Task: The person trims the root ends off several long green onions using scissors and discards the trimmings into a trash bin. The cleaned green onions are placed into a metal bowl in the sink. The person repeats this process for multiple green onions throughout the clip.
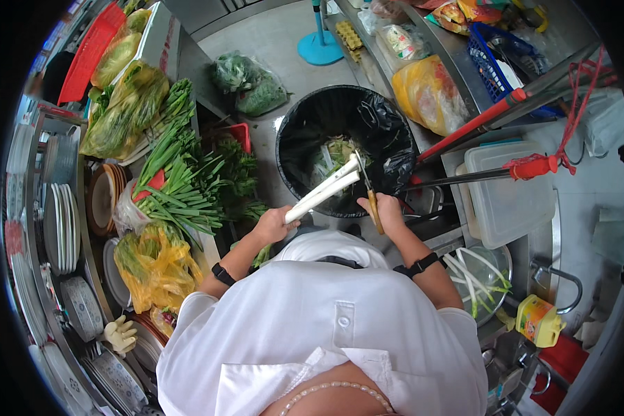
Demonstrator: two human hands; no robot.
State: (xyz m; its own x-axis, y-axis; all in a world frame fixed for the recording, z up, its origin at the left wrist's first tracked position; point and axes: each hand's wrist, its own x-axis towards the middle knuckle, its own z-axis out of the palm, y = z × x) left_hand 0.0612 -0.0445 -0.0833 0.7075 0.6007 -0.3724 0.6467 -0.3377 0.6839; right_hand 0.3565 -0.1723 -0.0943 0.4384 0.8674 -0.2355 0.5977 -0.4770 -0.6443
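My left hand (pixel 277 227) is closed around the lower part of a few thick white leek stalks (pixel 322 195), which slant up and away from me. Wrapped in my right hand (pixel 388 211) is the wooden handle of a knife (pixel 374 201). Its narrow blade points away from me, right beside the far ends of the stalks. Both tools and stalks hang over the near part of a round bin lined with a black bag (pixel 388 128). Pale and green vegetable scraps (pixel 338 149) lie at the bottom of the bin.
Leafy greens (pixel 180 184) and a yellow bag (pixel 156 267) lie to the left, beside stacked plates (pixel 62 229). At right are a bowl of trimmed stalks (pixel 482 277), a lidded plastic box (pixel 509 194) and red-ended poles (pixel 464 135). Bagged greens (pixel 249 83) sit on the floor beyond.
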